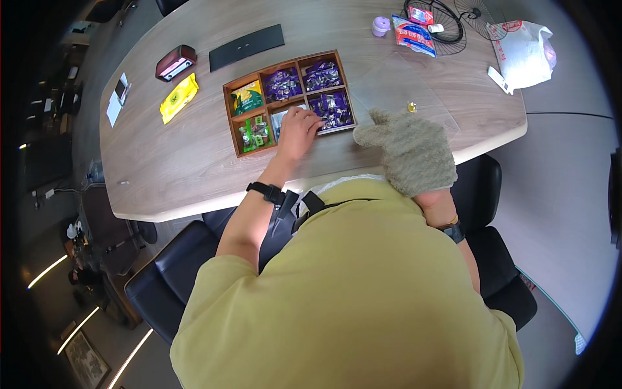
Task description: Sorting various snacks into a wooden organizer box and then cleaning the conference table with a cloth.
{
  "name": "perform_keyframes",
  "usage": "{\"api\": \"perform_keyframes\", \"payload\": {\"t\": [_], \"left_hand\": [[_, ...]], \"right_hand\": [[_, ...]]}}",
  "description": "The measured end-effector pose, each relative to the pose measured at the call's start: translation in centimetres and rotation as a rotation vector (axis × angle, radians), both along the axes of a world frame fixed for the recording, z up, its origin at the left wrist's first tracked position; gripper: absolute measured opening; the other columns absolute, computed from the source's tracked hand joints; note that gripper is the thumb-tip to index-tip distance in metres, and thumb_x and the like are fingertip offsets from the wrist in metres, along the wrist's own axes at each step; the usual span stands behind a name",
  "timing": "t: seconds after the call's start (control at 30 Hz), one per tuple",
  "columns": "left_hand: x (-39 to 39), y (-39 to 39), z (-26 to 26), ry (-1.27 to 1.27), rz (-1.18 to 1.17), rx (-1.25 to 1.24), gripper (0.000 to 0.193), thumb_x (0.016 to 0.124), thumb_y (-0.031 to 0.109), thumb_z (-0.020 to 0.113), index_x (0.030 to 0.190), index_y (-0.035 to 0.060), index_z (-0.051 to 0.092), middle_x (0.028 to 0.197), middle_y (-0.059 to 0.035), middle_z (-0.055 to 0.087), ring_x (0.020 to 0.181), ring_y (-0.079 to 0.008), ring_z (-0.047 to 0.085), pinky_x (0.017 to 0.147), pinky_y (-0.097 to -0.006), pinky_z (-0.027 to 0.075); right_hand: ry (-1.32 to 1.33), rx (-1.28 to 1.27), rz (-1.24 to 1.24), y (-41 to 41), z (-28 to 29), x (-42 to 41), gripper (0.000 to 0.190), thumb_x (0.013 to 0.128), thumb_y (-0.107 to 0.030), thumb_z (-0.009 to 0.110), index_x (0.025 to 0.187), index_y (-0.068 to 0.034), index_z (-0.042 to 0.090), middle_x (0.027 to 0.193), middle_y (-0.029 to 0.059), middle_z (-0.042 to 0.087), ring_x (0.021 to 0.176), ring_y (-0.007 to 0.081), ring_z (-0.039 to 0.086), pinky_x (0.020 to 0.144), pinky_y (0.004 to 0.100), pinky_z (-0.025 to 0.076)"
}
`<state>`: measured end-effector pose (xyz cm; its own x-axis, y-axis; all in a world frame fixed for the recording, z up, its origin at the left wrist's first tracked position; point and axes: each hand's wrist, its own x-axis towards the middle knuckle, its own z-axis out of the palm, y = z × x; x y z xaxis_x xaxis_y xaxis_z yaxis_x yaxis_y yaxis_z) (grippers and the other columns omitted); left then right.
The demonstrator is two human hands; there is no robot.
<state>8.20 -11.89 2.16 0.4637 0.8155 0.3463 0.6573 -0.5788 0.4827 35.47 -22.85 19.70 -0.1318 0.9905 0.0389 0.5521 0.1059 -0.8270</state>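
My left hand (298,131) reaches over the front of a divided wooden tray (234,141), its fingers at the divider between the front middle and front right compartments. Whether it grips anything cannot be told. Purple-wrapped sweets (332,108) fill the front right, back right and back middle compartments. A green and yellow packet (248,97) lies at the back left, green-wrapped snacks (255,133) at the front left, and pale packets (277,122) partly under my hand. My right hand is inside a grey-green fluffy mitt (413,150), right of the tray; its fingers are hidden. A small gold-wrapped item (412,107) lies behind the mitt.
On the wooden table (194,170) are a yellow packet (179,98), a dark red box (175,63), a black flat panel (247,47), a lilac cup (381,26), a red-blue bag (414,36), a black wire stand (452,29) and a white plastic bag (525,53). Black chairs (170,277) stand nearby.
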Motion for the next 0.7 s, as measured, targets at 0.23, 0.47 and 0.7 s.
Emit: {"api": "perform_keyframes", "payload": {"t": [0.23,0.47,0.7], "left_hand": [[2.1,3.0,-1.0,0.412,-0.152,-0.102,0.016,0.078,0.011,0.072,0.092,0.0199,0.074,0.097,-0.0015,0.065,0.105,-0.0242,0.056,0.088,-0.0439,0.04],[4.3,4.9,1.0,0.54,-0.173,-0.126,0.012,0.081,0.012,0.069,0.09,0.0172,0.074,0.093,-0.0075,0.069,0.102,-0.0282,0.061,0.085,-0.0459,0.047],[5.3,13.8,0.4,0.277,0.207,-0.034,0.017,0.087,0.01,0.062,0.1,0.0086,0.072,0.094,-0.015,0.072,0.096,-0.0337,0.069,0.082,-0.0448,0.057]], "right_hand": [[-0.343,0.174,0.039,0.7,1.1,-0.2,0.031,0.089,-0.016,0.058,0.117,-0.022,0.07,0.13,0.0007,0.064,0.124,0.0232,0.054,0.108,0.0392,0.041],[-0.377,0.035,-0.093,-1.9,-2.1,2.4,0.042,0.093,-0.026,0.063,0.131,-0.01,0.06,0.133,0.0091,0.06,0.12,0.0286,0.054,0.104,0.0377,0.043],[-0.407,-0.081,-0.182,-3.3,-1.8,2.9,0.038,0.096,-0.025,0.059,0.132,-0.01,0.059,0.131,0.0089,0.061,0.12,0.0274,0.055,0.103,0.0369,0.043]]}}
